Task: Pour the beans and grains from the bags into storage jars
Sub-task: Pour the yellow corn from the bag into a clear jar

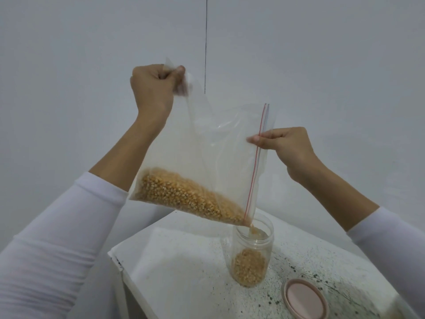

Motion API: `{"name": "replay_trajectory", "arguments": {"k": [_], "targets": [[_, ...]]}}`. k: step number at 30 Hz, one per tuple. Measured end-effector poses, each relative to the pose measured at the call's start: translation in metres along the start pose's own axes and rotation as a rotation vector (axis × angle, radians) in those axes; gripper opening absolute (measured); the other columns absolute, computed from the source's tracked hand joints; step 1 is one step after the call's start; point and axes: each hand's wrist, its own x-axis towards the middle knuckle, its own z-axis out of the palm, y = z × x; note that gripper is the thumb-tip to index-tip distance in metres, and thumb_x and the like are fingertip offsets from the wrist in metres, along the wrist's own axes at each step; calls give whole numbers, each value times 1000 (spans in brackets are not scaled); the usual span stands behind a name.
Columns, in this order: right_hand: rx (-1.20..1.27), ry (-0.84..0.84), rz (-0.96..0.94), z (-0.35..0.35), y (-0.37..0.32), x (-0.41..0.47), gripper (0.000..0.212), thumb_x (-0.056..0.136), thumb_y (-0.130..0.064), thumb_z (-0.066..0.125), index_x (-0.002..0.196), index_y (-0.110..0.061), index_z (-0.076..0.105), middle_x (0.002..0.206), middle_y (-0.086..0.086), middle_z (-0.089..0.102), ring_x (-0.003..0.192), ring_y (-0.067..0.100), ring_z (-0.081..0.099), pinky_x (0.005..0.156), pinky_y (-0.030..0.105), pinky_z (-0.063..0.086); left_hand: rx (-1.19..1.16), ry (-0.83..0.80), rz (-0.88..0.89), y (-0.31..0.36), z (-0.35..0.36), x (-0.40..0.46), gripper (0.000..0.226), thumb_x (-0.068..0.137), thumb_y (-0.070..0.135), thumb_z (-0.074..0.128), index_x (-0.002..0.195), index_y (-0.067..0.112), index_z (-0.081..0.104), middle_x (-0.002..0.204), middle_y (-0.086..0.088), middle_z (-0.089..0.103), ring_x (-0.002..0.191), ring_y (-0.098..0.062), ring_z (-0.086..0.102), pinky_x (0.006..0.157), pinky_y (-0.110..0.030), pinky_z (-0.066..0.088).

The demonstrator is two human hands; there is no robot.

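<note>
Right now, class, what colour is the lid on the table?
Pale pink lid, head view.

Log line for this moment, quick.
pouring | left hand grips bag corner | right hand pinches zip edge | kernels entering jar | lid off

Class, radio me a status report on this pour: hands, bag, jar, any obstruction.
Left hand grips bag corner high; right hand pinches zip edge. Kernels streaming into open jar, partly filled. Pink lid lies aside, nothing blocking.

Both hands up: L hand [153, 87] + R hand [285, 146] pinch zip bag [207, 157], low corner tipping corn kernels [190, 199] into open jar [253, 252], lid [304, 298] just right of jar.
</note>
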Motion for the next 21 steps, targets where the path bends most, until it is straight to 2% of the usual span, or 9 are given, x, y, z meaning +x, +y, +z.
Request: {"name": "replay_trajectory", "arguments": {"k": [2,5,8,11,14,16,17,19,21], "targets": [[13,36,-5,0,-1,0,11,73,-15,79,83,-12,75,86,0,73,88,1,65,76,8,38,-17,24,0,0,0,0,44,83,18,70,47,9,48,44,10,43,51,-8,47,60,-26,45],[0,20,-2,0,-1,-1,8,73,-16,78,80,-15,74,85,-2,72,90,3,65,80,10,38,-29,38,3,-1,1,1,44,83,19,71,53,-6,50,49,3,41,56,-13,45,63,-26,43],[2,29,7,0,0,-3,9,73,-16,79,80,-14,74,85,-2,73,90,1,64,77,8,37,-45,19,-1,-3,-1,-1,44,81,21,71,46,5,50,49,3,45,57,-15,47,62,-31,46],[-1,20,23,0,0,-4,9,73,-17,79,80,-15,74,87,-2,73,95,5,64,87,15,38,-55,23,14,-5,0,-1,47,80,23,70,58,-13,48,57,-8,43,58,-18,46,61,-31,44],[9,44,22,0,-1,-5,10,73,-16,79,82,-14,74,88,-1,73,93,4,64,86,15,36,-67,27,21,-4,0,-1,48,80,23,70,61,-17,49,60,-11,46,59,-19,49,62,-33,47],[9,41,17,0,-1,-5,8,73,-16,79,80,-15,74,86,-2,73,92,4,65,85,14,38,-57,16,12,-3,0,-1,47,79,23,70,57,-12,50,57,-9,45,58,-18,49,60,-35,47],[-3,18,22,1,-1,-6,8,73,-15,78,80,-15,74,86,-2,73,92,4,65,85,14,38,-50,2,-3,-3,0,-2,44,80,22,71,51,-4,51,52,-5,46,56,-17,51,61,-35,49],[1,10,28,2,0,-7,9,73,-15,79,81,-14,74,87,-1,73,93,5,65,85,14,38,-52,-1,-41,0,0,-5,50,83,16,71,40,18,45,41,15,41,50,-9,48,59,-28,48],[18,41,10,0,-1,-7,11,73,-16,79,82,-12,75,88,1,73,92,5,65,84,14,38,-56,15,-39,2,0,-5,56,83,14,71,39,25,39,37,17,35,46,-5,42,57,-23,42]]}}
